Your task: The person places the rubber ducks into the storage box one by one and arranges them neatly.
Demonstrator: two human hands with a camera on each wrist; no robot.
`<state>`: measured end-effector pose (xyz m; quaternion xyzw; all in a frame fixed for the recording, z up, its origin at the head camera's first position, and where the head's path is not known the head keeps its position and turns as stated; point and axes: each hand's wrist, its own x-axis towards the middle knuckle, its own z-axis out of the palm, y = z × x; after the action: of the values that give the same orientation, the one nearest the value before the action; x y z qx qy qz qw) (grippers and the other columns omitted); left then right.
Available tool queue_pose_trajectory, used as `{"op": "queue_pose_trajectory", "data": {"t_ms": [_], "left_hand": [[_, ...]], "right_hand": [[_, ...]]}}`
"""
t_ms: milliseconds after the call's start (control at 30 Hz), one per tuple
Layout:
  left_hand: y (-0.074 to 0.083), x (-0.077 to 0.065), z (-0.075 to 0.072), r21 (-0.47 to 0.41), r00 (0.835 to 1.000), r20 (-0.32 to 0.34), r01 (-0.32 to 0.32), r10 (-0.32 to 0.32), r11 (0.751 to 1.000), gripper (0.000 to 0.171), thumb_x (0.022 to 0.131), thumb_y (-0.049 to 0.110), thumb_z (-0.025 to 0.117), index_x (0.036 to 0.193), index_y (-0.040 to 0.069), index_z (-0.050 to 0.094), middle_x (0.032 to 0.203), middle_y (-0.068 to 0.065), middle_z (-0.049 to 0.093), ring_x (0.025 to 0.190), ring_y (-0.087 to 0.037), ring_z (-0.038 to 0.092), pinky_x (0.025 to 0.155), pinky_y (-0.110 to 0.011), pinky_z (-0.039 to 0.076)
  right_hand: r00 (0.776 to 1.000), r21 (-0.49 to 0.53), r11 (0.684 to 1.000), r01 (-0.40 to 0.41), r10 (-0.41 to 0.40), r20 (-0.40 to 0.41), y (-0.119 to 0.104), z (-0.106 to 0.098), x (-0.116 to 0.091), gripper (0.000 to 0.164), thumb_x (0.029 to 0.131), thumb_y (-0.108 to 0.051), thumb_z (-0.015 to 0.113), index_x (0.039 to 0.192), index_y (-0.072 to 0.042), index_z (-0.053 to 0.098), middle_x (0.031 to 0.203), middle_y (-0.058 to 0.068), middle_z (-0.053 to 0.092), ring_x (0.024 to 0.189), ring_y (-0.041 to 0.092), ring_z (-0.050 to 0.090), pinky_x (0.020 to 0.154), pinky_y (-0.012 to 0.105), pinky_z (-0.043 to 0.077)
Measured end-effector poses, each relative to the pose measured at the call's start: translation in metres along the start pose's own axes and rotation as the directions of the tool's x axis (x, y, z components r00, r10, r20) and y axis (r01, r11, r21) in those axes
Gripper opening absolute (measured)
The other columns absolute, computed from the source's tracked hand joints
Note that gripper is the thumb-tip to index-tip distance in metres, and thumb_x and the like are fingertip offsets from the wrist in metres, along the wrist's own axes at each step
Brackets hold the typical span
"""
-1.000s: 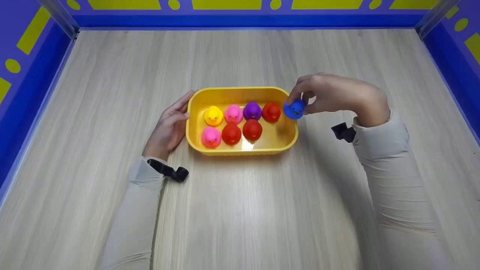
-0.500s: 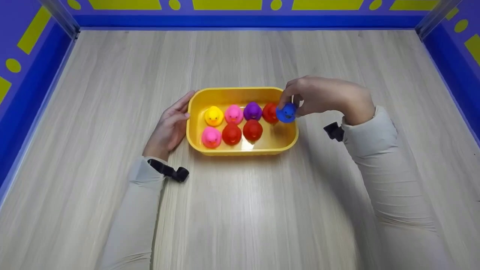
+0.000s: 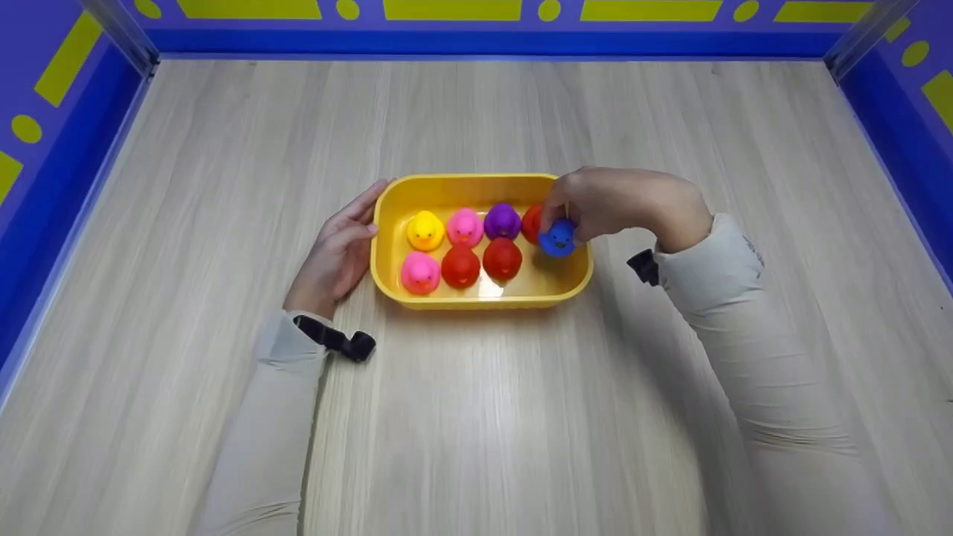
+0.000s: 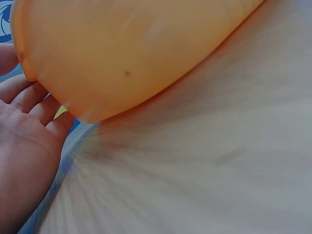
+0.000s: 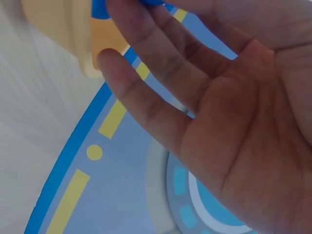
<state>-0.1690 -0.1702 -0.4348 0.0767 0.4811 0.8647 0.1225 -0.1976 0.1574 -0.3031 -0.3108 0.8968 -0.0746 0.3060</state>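
Note:
In the head view a blue rubber duck [image 3: 557, 238] is pinched between the thumb and fingers of my right hand [image 3: 622, 202], over the right part of a yellow tub [image 3: 476, 304]. Part of a red rubber duck [image 3: 531, 223] is hidden behind that hand and the blue duck. My left hand [image 3: 336, 249] rests against the tub's left side, thumb at the rim and fingers fairly straight along the outer wall. In the right wrist view only the edge of the blue duck [image 5: 100, 9] shows beyond the fingers.
Inside the tub stand a yellow duck [image 3: 425, 231], two pink ducks, a purple duck [image 3: 502, 222] and more red ducks, in two rows. A pale wood-grain table [image 3: 476, 417] lies around it. Blue and purple panels [image 3: 476, 42] border the far edge and sides.
My right hand has moved left and a little nearer with the blue duck, from the tub's right rim to over its inside. The left hand and the tub stay in place.

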Motion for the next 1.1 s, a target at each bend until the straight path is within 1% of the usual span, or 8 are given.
{"op": "queue_pose_trajectory", "data": {"t_ms": [100,433,667,767,833,933,1033,1100], "left_hand": [[0.000,0.000,-0.001,0.007,1.000,0.005,0.003,-0.003,1.000,0.063,0.088,-0.011,0.034,0.150,-0.004,0.022,0.158,-0.016,0.024,0.147,-0.023,0.024,0.121,-0.033,0.021],[0.000,-0.001,0.000,-0.008,1.000,-0.001,-0.003,0.003,1.000,0.063,0.088,-0.011,0.034,0.149,-0.005,0.023,0.158,-0.017,0.024,0.146,-0.023,0.024,0.121,-0.033,0.021],[0.000,-0.001,0.000,-0.002,1.000,-0.009,0.001,-0.001,1.000,0.063,0.088,-0.011,0.035,0.149,-0.004,0.023,0.158,-0.016,0.024,0.146,-0.023,0.024,0.121,-0.033,0.022],[-0.001,0.000,-0.001,0.004,1.000,-0.004,0.000,0.000,1.000,0.062,0.088,-0.011,0.034,0.149,-0.004,0.023,0.158,-0.016,0.023,0.147,-0.023,0.024,0.121,-0.033,0.021],[-0.001,0.000,-0.001,0.004,1.000,-0.003,0.001,-0.001,1.000,0.062,0.089,-0.011,0.034,0.149,-0.004,0.023,0.159,-0.016,0.023,0.147,-0.023,0.024,0.121,-0.033,0.021],[-0.001,0.000,-0.001,-0.002,1.000,-0.004,0.003,-0.003,1.000,0.062,0.088,-0.011,0.034,0.149,-0.004,0.023,0.158,-0.016,0.024,0.146,-0.023,0.025,0.121,-0.033,0.022],[-0.001,0.000,0.000,-0.010,1.000,-0.010,0.004,-0.004,1.000,0.062,0.088,-0.010,0.035,0.149,-0.004,0.024,0.158,-0.016,0.026,0.145,-0.024,0.027,0.120,-0.034,0.023],[-0.001,0.000,0.000,-0.014,1.000,-0.013,0.002,-0.002,1.000,0.062,0.088,-0.010,0.035,0.149,-0.004,0.025,0.158,-0.017,0.026,0.145,-0.025,0.027,0.120,-0.035,0.023]], "right_hand": [[0.999,0.009,1.000,-0.018,0.018,0.029,-0.001,0.001,0.003,0.019,0.084,-0.002,0.068,0.100,-0.011,0.070,0.092,0.006,0.062,0.085,0.023,0.053,0.079,0.032,0.050],[0.997,-0.024,0.999,-0.036,0.037,0.074,-0.009,0.005,0.011,0.024,0.080,0.002,0.068,0.099,-0.013,0.068,0.092,0.005,0.060,0.087,0.023,0.052,0.078,0.029,0.050],[0.996,-0.022,1.000,0.014,-0.012,0.092,-0.013,0.008,0.013,0.026,0.078,0.006,0.064,0.096,-0.012,0.068,0.088,0.004,0.060,0.082,0.021,0.051,0.072,0.026,0.046],[0.995,-0.022,1.000,0.011,-0.009,0.101,-0.015,0.009,0.014,0.026,0.079,0.006,0.065,0.097,-0.013,0.069,0.087,0.003,0.060,0.081,0.021,0.052,0.072,0.026,0.047],[0.994,-0.022,1.000,-0.002,0.004,0.107,-0.015,0.010,0.015,0.028,0.078,0.006,0.065,0.099,-0.013,0.069,0.089,0.003,0.061,0.083,0.022,0.052,0.075,0.028,0.049],[0.993,-0.024,1.000,-0.007,0.010,0.114,-0.015,0.012,0.016,0.034,0.077,0.008,0.064,0.103,-0.013,0.070,0.097,0.004,0.064,0.089,0.023,0.053,0.085,0.034,0.053],[0.992,-0.013,1.000,-0.027,0.029,0.121,-0.014,0.014,0.017,0.039,0.076,0.009,0.064,0.107,-0.014,0.070,0.103,0.004,0.065,0.094,0.023,0.053,0.093,0.039,0.053],[0.991,-0.005,0.999,-0.051,0.051,0.127,-0.014,0.015,0.018,0.040,0.076,0.009,0.065,0.108,-0.015,0.070,0.105,0.004,0.065,0.095,0.024,0.053,0.094,0.041,0.053]]}}
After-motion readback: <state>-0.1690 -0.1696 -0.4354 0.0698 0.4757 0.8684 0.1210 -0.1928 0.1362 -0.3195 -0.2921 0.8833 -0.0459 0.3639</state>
